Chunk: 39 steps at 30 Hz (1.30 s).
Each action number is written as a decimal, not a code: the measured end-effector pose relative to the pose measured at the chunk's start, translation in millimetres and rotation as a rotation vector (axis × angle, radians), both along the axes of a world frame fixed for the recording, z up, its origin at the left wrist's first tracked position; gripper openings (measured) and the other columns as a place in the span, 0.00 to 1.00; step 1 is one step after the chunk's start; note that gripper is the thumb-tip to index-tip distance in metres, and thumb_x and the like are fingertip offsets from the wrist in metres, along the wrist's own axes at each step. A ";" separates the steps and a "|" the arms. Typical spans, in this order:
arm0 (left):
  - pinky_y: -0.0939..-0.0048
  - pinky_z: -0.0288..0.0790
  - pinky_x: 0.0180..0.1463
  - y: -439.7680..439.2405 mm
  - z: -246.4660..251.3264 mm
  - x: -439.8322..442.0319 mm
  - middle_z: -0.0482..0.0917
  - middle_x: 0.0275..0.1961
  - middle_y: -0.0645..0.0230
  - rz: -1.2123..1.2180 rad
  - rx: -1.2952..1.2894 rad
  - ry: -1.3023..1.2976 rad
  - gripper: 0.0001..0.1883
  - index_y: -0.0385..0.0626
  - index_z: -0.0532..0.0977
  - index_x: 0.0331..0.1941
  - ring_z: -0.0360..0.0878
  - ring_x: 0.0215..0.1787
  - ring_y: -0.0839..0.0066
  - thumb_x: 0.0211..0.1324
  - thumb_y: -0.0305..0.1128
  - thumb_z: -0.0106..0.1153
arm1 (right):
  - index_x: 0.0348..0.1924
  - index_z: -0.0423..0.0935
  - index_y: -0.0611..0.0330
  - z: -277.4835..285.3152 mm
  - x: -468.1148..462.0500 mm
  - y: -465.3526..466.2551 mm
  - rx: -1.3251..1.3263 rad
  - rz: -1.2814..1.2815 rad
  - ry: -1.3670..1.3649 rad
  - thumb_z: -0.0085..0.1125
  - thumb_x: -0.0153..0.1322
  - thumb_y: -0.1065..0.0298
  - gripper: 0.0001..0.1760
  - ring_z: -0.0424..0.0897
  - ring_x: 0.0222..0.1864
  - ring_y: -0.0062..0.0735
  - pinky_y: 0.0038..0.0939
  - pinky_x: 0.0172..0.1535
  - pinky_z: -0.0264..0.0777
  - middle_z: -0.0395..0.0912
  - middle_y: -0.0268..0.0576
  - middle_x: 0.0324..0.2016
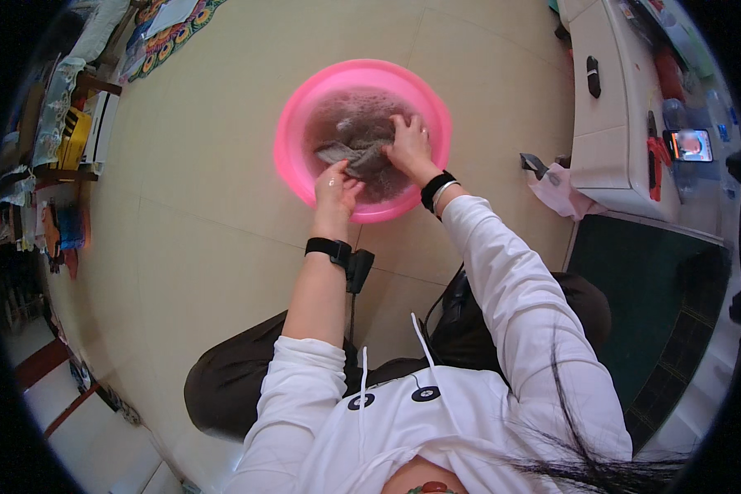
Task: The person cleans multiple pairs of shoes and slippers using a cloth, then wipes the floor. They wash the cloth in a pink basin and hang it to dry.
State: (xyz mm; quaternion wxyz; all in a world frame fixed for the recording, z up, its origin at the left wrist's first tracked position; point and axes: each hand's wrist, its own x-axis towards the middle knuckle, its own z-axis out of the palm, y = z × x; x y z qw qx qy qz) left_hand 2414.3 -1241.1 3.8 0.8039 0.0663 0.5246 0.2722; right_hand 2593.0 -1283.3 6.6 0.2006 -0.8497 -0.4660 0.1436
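A pink plastic basin [289, 162] stands on the tiled floor before me, holding murky grey-brown water [395, 184] with suds near its far side. In the water lies a wet grey cloth [359, 153], bunched up and partly under the surface. My left hand [338, 188] grips the near left edge of the cloth, palm turned up and wet. On the cloth's right side, my right hand [410, 143] has its fingers curled over the fabric, their tips partly hidden.
A black strapped device [359, 270] hangs at my left wrist with a cable. To the right are a white drawer cabinet [600, 123], a pink plastic bag [562, 188] and a dark green mat [623, 296]. Shelving with a yellow box [74, 139] lines the left side.
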 end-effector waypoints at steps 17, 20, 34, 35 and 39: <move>0.61 0.78 0.55 -7.7 13.1 -2.4 0.80 0.51 0.60 0.152 0.170 -0.466 0.16 0.44 0.75 0.52 0.80 0.53 0.66 0.70 0.43 0.51 | 0.37 0.75 0.64 65.8 -85.6 -1.0 0.374 0.148 0.596 0.65 0.65 0.54 0.20 0.78 0.43 0.60 0.52 0.47 0.70 0.78 0.59 0.37; 0.60 0.71 0.67 -21.2 37.8 29.3 0.77 0.59 0.60 0.173 0.309 -0.198 0.17 0.40 0.70 0.61 0.77 0.59 0.64 0.73 0.32 0.45 | 0.48 0.74 0.64 45.8 -57.7 22.6 0.453 -0.178 0.539 0.63 0.72 0.51 0.24 0.80 0.44 0.46 0.42 0.49 0.73 0.80 0.53 0.40; 0.50 0.68 0.60 -4.9 76.9 41.8 0.81 0.51 0.46 -0.237 1.500 1.007 0.22 0.41 0.76 0.53 0.77 0.55 0.45 0.74 0.48 0.44 | 0.46 0.78 0.54 96.9 -48.1 15.5 0.224 -0.261 1.902 0.50 0.80 0.52 0.16 0.78 0.44 0.29 0.35 0.49 0.75 0.80 0.36 0.41; 0.50 0.71 0.56 -4.2 76.2 41.5 0.82 0.48 0.45 -0.280 1.349 0.966 0.22 0.39 0.76 0.51 0.80 0.50 0.44 0.74 0.47 0.44 | 0.46 0.78 0.53 95.0 -50.9 14.1 0.203 -0.283 1.845 0.50 0.80 0.52 0.16 0.77 0.43 0.28 0.34 0.48 0.74 0.79 0.35 0.40; 0.52 0.72 0.48 1.1 81.0 42.9 0.84 0.40 0.44 -0.163 1.222 0.825 0.23 0.35 0.79 0.42 0.82 0.42 0.49 0.73 0.46 0.45 | 0.44 0.79 0.56 79.6 -56.2 15.1 0.304 -0.058 1.654 0.47 0.80 0.51 0.18 0.77 0.39 0.26 0.32 0.40 0.73 0.80 0.34 0.36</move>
